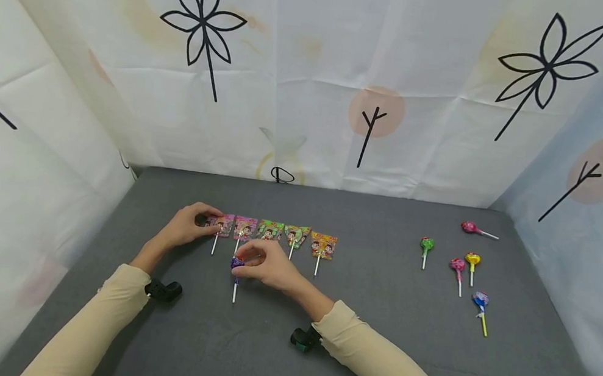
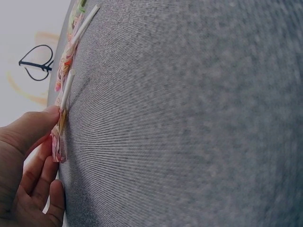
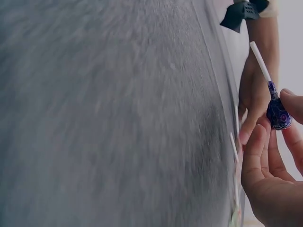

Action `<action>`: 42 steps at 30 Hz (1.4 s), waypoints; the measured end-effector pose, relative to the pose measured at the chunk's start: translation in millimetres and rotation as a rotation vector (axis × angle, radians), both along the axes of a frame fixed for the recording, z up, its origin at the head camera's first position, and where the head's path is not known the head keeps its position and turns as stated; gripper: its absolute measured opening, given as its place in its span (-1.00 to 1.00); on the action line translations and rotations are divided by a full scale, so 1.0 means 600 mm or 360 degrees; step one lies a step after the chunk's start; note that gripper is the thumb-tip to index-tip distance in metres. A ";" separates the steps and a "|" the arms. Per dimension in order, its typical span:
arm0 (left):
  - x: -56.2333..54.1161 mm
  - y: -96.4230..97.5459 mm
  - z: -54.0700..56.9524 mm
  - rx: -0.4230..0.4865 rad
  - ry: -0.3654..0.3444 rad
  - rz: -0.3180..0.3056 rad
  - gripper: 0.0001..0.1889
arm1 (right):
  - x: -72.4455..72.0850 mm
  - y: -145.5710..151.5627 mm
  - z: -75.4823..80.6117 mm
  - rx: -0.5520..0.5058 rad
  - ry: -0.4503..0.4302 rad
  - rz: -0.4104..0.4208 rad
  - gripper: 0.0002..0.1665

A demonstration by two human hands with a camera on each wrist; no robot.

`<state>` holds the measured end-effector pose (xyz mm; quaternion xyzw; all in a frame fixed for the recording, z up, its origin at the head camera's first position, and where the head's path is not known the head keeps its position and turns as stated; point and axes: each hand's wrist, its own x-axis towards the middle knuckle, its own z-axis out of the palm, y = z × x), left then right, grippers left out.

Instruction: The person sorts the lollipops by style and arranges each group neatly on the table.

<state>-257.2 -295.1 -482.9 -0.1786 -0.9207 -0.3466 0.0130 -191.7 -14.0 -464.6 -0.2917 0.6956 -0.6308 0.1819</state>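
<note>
My right hand (image 1: 271, 266) pinches a round purple-wrapped lollipop (image 3: 279, 113) between thumb and fingers, its white stick pointing toward me in the head view. At the left end of a row of flat-wrapped lollipops, my left hand (image 1: 191, 225) holds a pink-wrapped lollipop (image 1: 225, 224) by its wrapper edge, the thumb (image 2: 40, 124) lying against it. Beside that are another pink lollipop (image 1: 245, 227), two green ones, the left green one (image 1: 271, 229) partly hidden behind my right hand, and an orange one (image 1: 323, 245) at the right end.
On the right of the grey table (image 1: 373, 342) lie several round lollipops: a green one (image 1: 427, 244), a red one (image 1: 469, 227), a pink one (image 1: 457, 264), a yellow one (image 1: 473, 259) and a blue one (image 1: 480, 300). A patterned white cloth (image 1: 317, 42) walls the back and sides.
</note>
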 end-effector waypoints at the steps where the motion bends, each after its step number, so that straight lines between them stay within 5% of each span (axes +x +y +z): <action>1: 0.000 0.000 0.000 -0.0001 0.0006 -0.0004 -0.63 | 0.001 -0.007 -0.001 0.0002 -0.0010 -0.0002 -0.70; 19: -0.001 -0.003 0.000 -0.0009 0.0012 -0.0014 -0.63 | 0.007 -0.096 -0.021 0.0108 0.0075 -0.0155 -0.75; 42: -0.001 -0.001 0.000 -0.0017 0.0029 -0.0035 -0.65 | 0.009 -0.114 -0.017 0.0384 0.0194 -0.0285 -0.79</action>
